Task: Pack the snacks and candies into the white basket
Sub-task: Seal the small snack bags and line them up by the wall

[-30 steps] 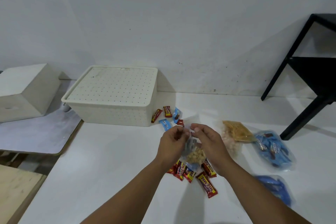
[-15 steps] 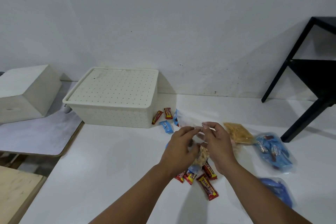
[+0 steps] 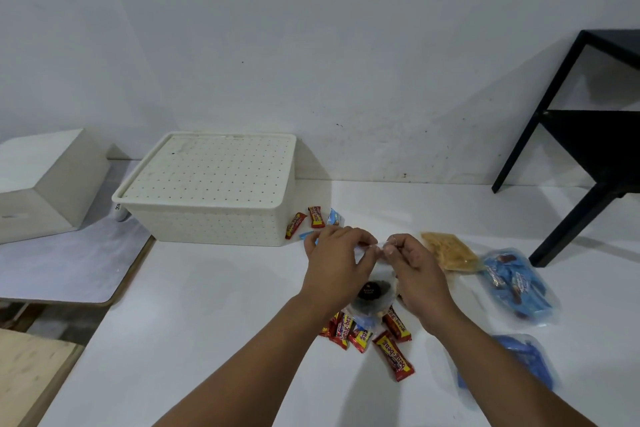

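Note:
My left hand [image 3: 337, 262] and my right hand [image 3: 414, 267] both pinch the top edge of a clear plastic bag [image 3: 372, 295] with dark round candies inside, held just above the white table [image 3: 207, 322]. Under the bag lie several red candy bars [image 3: 393, 359]. The white perforated basket [image 3: 211, 191] stands at the back left with its lid on. Red and blue candies [image 3: 313, 218] lie beside its right wall. A bag of yellow snacks [image 3: 450, 251] and a bag of blue candies [image 3: 516, 284] lie to the right.
Another blue plastic bag [image 3: 516, 364] lies at the front right. A black shelf frame [image 3: 588, 142] stands on the table at the back right. A cream box [image 3: 45, 180] sits on a lower grey surface [image 3: 62, 267] to the left. The wall is close behind.
Both hands have drawn apart along the top of the clear bag and lifted slightly, showing dark candies inside. The view has shifted a little.

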